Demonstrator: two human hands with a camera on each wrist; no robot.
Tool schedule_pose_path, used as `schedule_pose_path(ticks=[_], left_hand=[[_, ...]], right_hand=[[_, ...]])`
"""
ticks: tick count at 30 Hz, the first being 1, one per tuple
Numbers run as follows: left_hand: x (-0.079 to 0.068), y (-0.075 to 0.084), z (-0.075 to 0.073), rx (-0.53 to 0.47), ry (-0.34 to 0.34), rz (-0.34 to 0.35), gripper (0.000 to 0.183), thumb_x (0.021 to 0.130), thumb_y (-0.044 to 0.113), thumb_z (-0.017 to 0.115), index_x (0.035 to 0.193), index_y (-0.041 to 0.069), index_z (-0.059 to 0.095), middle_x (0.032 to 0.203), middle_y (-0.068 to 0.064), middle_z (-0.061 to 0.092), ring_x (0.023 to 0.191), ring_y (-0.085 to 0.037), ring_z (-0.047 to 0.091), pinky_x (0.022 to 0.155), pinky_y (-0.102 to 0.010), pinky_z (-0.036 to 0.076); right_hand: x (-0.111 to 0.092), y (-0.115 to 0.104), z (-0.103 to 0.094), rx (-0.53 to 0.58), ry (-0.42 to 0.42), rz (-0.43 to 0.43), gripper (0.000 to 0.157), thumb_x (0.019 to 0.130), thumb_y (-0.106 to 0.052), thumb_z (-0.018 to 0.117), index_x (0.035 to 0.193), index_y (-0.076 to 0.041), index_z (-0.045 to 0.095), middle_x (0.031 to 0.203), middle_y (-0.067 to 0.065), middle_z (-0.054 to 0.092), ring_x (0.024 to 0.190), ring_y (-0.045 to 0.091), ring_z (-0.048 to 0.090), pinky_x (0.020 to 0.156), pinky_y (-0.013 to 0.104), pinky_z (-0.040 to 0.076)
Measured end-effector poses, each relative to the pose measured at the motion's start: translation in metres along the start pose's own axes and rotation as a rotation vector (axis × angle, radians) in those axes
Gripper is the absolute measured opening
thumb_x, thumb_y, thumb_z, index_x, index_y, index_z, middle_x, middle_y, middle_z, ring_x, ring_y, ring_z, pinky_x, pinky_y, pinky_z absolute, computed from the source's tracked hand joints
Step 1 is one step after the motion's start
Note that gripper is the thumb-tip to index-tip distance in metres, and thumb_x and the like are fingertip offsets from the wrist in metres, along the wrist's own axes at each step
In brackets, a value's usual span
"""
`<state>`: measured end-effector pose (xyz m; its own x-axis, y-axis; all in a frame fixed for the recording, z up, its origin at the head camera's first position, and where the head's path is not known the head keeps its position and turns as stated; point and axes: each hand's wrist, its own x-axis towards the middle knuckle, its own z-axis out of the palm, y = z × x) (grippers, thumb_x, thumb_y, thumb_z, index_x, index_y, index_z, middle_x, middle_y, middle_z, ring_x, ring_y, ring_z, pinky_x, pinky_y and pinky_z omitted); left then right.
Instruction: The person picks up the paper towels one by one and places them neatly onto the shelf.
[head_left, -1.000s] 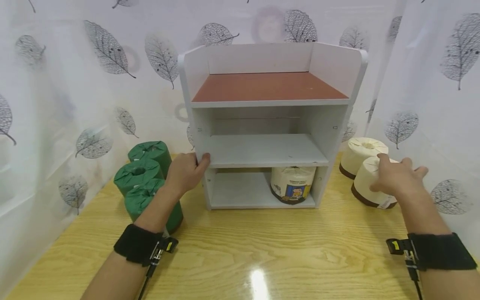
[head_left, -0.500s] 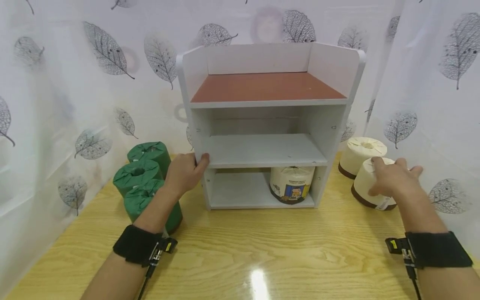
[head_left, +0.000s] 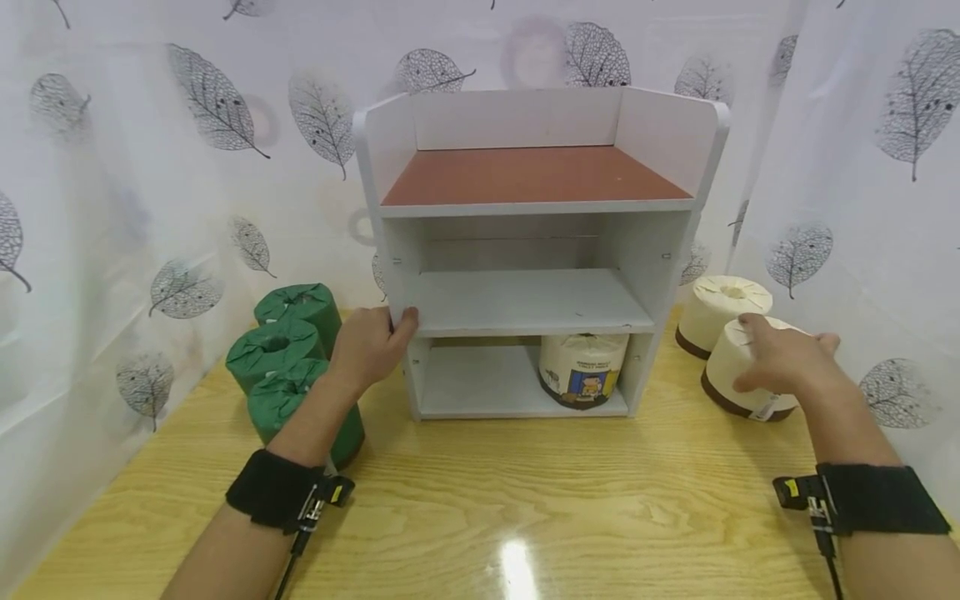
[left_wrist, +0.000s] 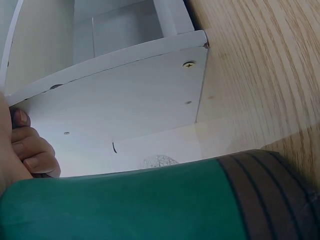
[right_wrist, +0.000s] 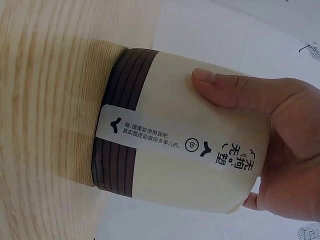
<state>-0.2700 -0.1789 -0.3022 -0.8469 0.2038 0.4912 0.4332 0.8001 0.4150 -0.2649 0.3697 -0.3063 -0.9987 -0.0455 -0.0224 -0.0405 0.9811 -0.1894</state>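
My left hand (head_left: pixel 371 346) grips the left side panel of a small white shelf unit (head_left: pixel 525 302), thumb round its front edge. In the left wrist view its fingers (left_wrist: pixel 32 150) curl against the panel's outer face. At the right, my right hand (head_left: pixel 791 362) holds a cream-wrapped toilet roll (head_left: pixel 731 367) from above. The right wrist view shows the thumb (right_wrist: pixel 225 87) along one side of this roll (right_wrist: pixel 185 135), with the other fingers mostly hidden behind it. Its brown-striped base is at the wooden table. A second cream toilet roll (head_left: pixel 723 312) stands just behind.
On the lower shelf, at its right end, sits a cream toilet roll (head_left: pixel 585 371) with a cartoon print. Three green-wrapped toilet rolls (head_left: pixel 273 346) stand left of the unit, near my left forearm. A leaf-patterned curtain (head_left: pixel 187 167) hangs behind the wooden table (head_left: pixel 555 492).
My right hand has shifted slightly left and closed in round the front cream roll, its fingers less spread. My left hand stays on the panel.
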Motion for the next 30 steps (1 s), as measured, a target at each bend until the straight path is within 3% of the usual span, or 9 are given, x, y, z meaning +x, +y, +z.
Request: schedule_pose_path(ticks=[4,13,21,30], left_hand=[[0.0000,-0.0011,-0.0002,-0.003,0.006,0.002,0.050,0.102,0.035,0.040,0.056,0.015,0.037,0.045,0.007,0.032,0.039,-0.008,0.024,0.038,-0.027,0.020],[0.0014,-0.0019,0.0011,-0.003,0.010,0.002,0.049,0.102,0.035,0.040,0.057,0.014,0.037,0.045,0.006,0.033,0.039,-0.009,0.025,0.038,-0.027,0.021],[-0.0003,-0.0004,0.0004,-0.022,0.001,0.003,0.052,0.102,0.036,0.040,0.055,0.014,0.037,0.044,0.007,0.032,0.039,-0.009,0.024,0.038,-0.028,0.021],[-0.0017,0.0000,-0.0006,-0.017,-0.005,-0.003,0.051,0.102,0.036,0.039,0.056,0.014,0.037,0.045,0.006,0.033,0.039,-0.009,0.025,0.038,-0.027,0.021]], right_hand=[[0.0017,-0.0007,-0.0012,-0.035,0.003,-0.012,0.112,0.066,-0.040,0.084,0.148,0.002,0.021,0.095,0.028,0.065,0.085,0.042,0.062,0.078,0.063,0.025],[0.0015,-0.0020,-0.0023,-0.061,-0.015,-0.017,0.112,0.072,-0.041,0.080,0.150,0.005,0.015,0.092,0.027,0.066,0.083,0.039,0.062,0.078,0.063,0.026],[0.0018,0.0008,0.0038,-0.066,-0.012,-0.060,0.114,0.078,-0.048,0.077,0.155,0.002,0.009,0.129,0.041,0.051,0.107,0.060,0.055,0.091,0.081,0.011],[0.0033,0.0003,0.0056,-0.077,0.008,-0.066,0.113,0.078,-0.049,0.076,0.155,0.001,0.012,0.130,0.042,0.050,0.106,0.059,0.056,0.088,0.076,0.017]])
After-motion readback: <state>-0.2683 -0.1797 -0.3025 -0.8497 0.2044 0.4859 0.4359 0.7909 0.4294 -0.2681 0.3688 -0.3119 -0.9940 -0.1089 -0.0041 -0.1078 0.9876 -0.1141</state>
